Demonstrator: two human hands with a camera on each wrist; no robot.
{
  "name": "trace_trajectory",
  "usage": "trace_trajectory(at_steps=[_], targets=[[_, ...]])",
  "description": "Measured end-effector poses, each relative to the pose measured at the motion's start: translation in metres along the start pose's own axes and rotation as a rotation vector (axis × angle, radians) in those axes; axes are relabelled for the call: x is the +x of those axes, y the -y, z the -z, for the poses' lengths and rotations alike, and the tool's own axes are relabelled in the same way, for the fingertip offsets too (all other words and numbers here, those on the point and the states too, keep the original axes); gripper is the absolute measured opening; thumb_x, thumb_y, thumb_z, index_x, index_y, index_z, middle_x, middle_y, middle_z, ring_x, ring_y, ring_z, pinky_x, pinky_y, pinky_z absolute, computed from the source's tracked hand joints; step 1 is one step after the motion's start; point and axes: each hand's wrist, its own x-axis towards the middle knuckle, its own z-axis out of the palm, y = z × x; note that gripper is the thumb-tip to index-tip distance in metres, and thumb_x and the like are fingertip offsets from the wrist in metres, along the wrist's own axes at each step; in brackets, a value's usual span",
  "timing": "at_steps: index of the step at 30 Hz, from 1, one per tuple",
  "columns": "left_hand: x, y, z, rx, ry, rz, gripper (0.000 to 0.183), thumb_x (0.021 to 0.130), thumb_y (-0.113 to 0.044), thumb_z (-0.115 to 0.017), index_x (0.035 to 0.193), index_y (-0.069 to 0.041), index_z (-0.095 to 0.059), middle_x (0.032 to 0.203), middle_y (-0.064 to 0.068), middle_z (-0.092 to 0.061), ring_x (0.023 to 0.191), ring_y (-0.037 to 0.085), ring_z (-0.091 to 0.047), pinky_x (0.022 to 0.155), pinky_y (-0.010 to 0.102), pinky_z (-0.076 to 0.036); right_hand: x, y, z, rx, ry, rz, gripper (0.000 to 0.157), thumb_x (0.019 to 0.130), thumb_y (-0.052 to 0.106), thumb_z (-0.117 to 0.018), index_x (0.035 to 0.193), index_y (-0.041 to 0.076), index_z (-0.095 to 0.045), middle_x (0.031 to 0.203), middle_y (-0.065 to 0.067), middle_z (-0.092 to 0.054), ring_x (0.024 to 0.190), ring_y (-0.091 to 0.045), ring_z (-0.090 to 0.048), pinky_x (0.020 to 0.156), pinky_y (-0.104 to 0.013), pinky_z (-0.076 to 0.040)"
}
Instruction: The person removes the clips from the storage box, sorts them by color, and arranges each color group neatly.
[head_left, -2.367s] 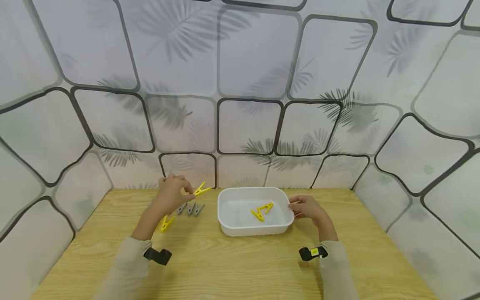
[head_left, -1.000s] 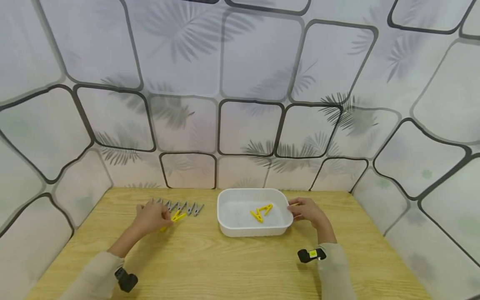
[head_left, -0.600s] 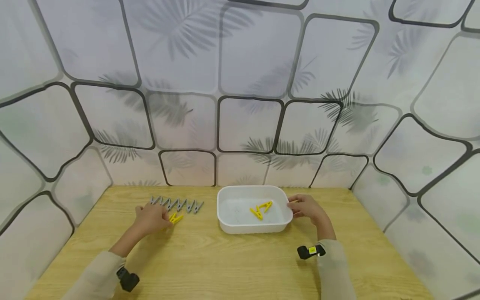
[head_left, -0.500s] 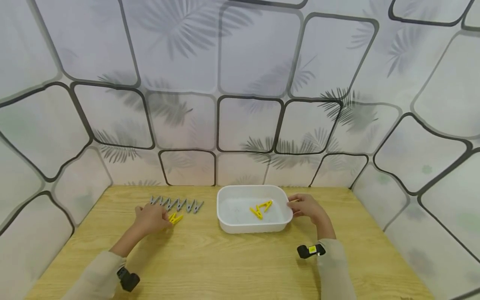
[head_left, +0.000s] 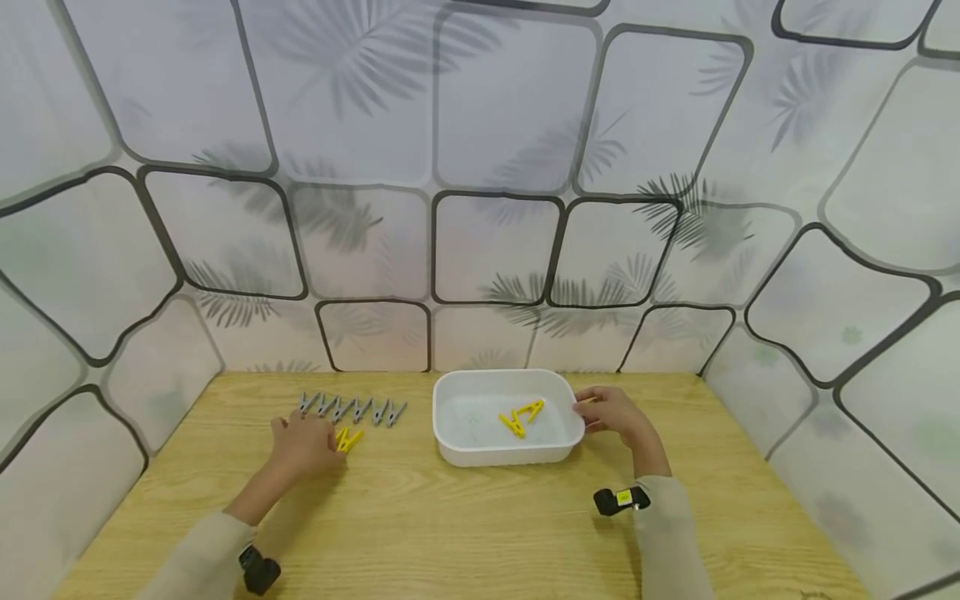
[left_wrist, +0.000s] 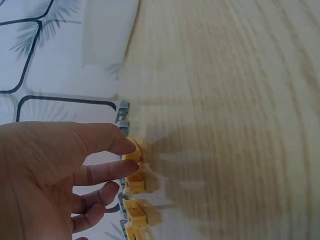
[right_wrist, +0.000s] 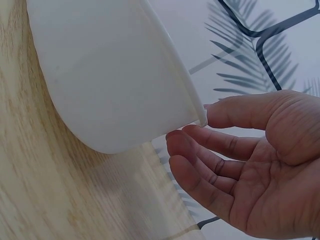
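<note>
My left hand (head_left: 303,448) is low over the left side of the table. Its thumb and index finger pinch a yellow clothespin (left_wrist: 132,149), which stands at the end of a line with other yellow clothespins (left_wrist: 135,212). In the head view the hand hides most of that line. Just behind, grey clothespins (head_left: 357,410) form a row. My right hand (head_left: 617,417) grips the right rim of a white plastic basin (head_left: 487,457), thumb at the top of the rim and fingers beneath it. Two yellow clothespins (head_left: 513,425) lie inside the basin.
The wooden table (head_left: 465,533) ends at a patterned wall covering (head_left: 495,250) at the back and sides. The basin stands near the back edge, right of the clothespin rows. A small camera (head_left: 258,571) is strapped to each wrist.
My left hand has carried a yellow clothespin from near the basin leftward and down to the table before the grey row. Lately it has shifted only slightly. My right hand stays on the basin.
</note>
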Motion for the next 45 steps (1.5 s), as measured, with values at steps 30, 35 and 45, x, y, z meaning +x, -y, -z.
trace_trajectory(at_steps=[30,35,45], targets=[[-0.006,0.0,0.003,0.027,-0.127,-0.071,0.03,0.074,-0.032,-0.087,0.069,-0.018,-0.062,0.078,0.0,-0.062,0.084,0.031,-0.048,0.081,0.06,-0.03,0.0,0.002,0.0,-0.001,-0.008,-0.011,0.041,0.1,0.013,-0.062,0.132,-0.012,-0.056,0.107,-0.021,-0.072,0.082,-0.015,-0.069,0.075,-0.034,-0.06],[-0.005,-0.004,0.008,0.031,-0.142,-0.076,0.025,0.075,-0.031,-0.086,0.079,-0.016,-0.066,0.085,0.003,-0.064,0.086,0.032,-0.049,0.081,0.059,-0.031,-0.002,0.002,0.0,-0.006,0.0,-0.001,0.042,0.1,0.013,-0.062,0.133,-0.013,-0.055,0.109,-0.024,-0.071,0.083,-0.015,-0.07,0.075,-0.035,-0.061],[0.006,-0.027,0.016,-0.041,-0.143,-0.096,0.023,0.082,-0.027,-0.079,0.096,-0.011,-0.071,0.092,0.007,-0.065,0.09,0.032,-0.051,0.082,0.058,-0.03,0.002,0.0,0.0,-0.007,-0.022,-0.023,0.039,0.099,0.012,-0.062,0.131,-0.01,-0.058,0.104,-0.017,-0.074,0.081,-0.014,-0.069,0.075,-0.034,-0.061]])
